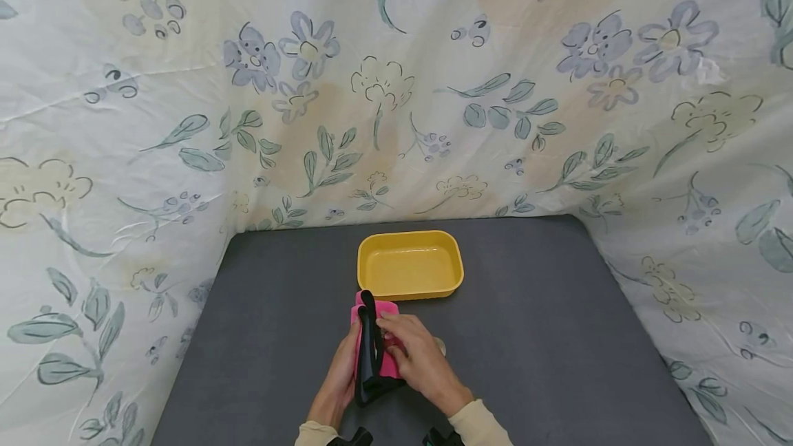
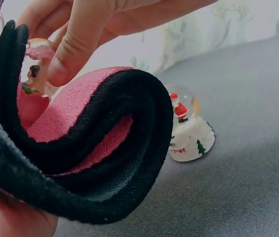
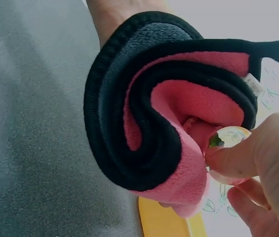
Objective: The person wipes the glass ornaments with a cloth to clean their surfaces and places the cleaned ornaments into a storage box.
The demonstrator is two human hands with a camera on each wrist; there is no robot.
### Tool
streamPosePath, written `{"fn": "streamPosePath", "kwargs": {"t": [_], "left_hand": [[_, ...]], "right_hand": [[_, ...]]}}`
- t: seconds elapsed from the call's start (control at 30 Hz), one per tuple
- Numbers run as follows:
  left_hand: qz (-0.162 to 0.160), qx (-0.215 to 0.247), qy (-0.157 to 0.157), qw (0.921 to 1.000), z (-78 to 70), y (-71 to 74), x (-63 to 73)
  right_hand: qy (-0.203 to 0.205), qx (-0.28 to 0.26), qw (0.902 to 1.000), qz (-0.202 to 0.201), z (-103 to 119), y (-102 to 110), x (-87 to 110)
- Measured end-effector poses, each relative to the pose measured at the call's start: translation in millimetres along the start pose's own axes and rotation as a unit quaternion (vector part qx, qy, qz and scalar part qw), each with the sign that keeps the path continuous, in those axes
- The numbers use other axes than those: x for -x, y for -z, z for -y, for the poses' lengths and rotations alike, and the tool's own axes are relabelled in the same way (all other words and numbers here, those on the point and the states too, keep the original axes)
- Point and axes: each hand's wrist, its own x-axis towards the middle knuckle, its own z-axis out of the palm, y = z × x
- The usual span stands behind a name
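Note:
My left hand grips a folded microfibre cloth, pink on one side and dark grey on the other, with black edging. My right hand pinches a small snow globe with a pinkish base, which sits partly inside the pink fold. In the left wrist view the thumb lies against that globe, and a green bit and a dark figure show in it; the cloth hides the rest. A second snow globe, with a red-and-white figure and a white base bearing a green tree, stands upright on the table beside the cloth.
A yellow rectangular tray lies on the dark grey table, just beyond the cloth. Floral-patterned fabric hangs around the table's back and both sides.

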Motion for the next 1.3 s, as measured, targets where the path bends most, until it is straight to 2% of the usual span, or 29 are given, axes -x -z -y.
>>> {"fn": "streamPosePath", "kwargs": {"t": [0.17, 0.4, 0.93, 1.3], "left_hand": [[0.000, 0.002, -0.004, 1.0000, -0.1, 0.2, -0.1], [0.000, -0.007, -0.005, 1.0000, -1.1, 0.3, -1.5], [0.010, -0.001, -0.014, 0.9998, -1.5, -1.8, -2.7], [0.016, 0.004, -0.025, 0.9996, -2.1, -4.2, -3.8]], "right_hand": [[0.013, 0.001, 0.9999, -0.011, -0.5, -1.9, 0.3], [-0.023, -0.003, 0.9997, -0.012, 0.0, -1.2, 0.9], [-0.090, 0.035, 0.9946, -0.039, 1.7, -2.3, -1.2], [-0.111, 0.035, 0.9913, -0.061, 0.1, -3.7, -4.2]]}}
